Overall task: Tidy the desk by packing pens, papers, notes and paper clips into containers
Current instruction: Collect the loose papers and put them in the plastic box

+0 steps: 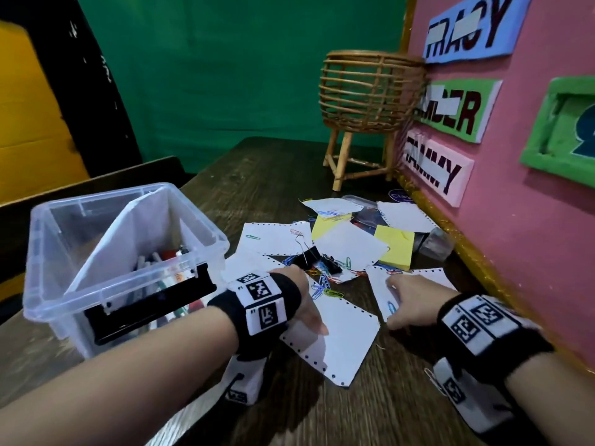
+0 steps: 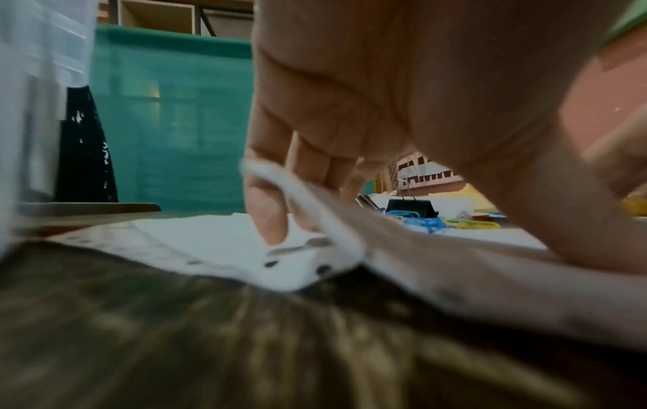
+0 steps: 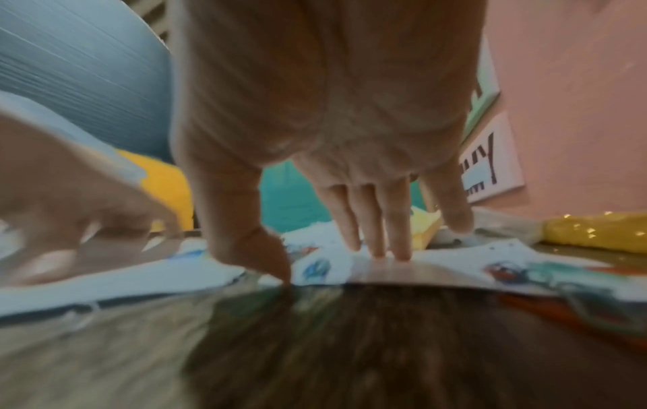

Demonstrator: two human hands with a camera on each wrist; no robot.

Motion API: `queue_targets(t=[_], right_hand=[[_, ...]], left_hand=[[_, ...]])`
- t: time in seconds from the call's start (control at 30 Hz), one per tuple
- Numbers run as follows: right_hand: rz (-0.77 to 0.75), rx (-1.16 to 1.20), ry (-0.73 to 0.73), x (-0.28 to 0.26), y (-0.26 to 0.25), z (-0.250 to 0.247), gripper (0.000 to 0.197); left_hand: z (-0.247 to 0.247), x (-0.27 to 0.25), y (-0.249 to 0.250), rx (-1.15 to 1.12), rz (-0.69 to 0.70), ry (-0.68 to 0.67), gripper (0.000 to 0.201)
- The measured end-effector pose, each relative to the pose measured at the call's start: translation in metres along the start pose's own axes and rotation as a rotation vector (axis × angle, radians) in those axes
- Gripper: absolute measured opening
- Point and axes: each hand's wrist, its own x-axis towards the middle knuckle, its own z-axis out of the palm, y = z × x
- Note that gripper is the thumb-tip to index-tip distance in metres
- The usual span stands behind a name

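Note:
White punched sheets, coloured paper clips [image 1: 322, 284], black binder clips [image 1: 310, 255] and yellow sticky notes [image 1: 396, 249] lie scattered on the dark wooden desk. My left hand [image 1: 306, 304] holds the nearest sheet [image 1: 341, 346]. In the left wrist view its fingers [image 2: 269, 221] stand behind the lifted edge of that sheet [image 2: 455, 276] and the thumb [image 2: 577, 227] lies on top. My right hand [image 1: 407, 304] presses straight fingers [image 3: 378, 235] on another sheet [image 1: 378, 288] bearing a blue paper clip [image 1: 391, 306]. A clear plastic box [image 1: 48, 239] at left holds pens [image 1: 151, 262] and a sheet.
A wicker basket on legs [image 1: 370, 91] stands at the back of the desk. A pink board with name signs [image 1: 531, 188] walls off the right side. A small clear container [image 1: 436, 243] lies by the board. Bare wood shows near the front edge.

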Motion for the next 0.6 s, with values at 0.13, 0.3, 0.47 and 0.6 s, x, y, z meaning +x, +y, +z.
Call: queue_targets(t=[0.13, 0.3, 0.47, 0.6], right_hand=[[0.004, -0.019, 0.069, 0.006, 0.000, 0.005, 0.022], [0.021, 0.109, 0.036, 0.011, 0.005, 0.007, 0.067], [-0.008, 0.193, 0.045, 0.010, 0.004, 0.005, 0.087], [0.011, 0.028, 0.109, 0.008, 0.002, 0.001, 0.032]], left_hand=[[-0.024, -0.001, 0.014, 0.038, -0.041, 0.323, 0.056], [-0.053, 0.005, 0.025, 0.034, 0.078, 0.701, 0.035], [-0.032, 0.017, 0.037, 0.069, 0.286, 0.921, 0.054], [-0.036, 0.020, 0.033, 0.054, 0.491, 1.194, 0.036]])
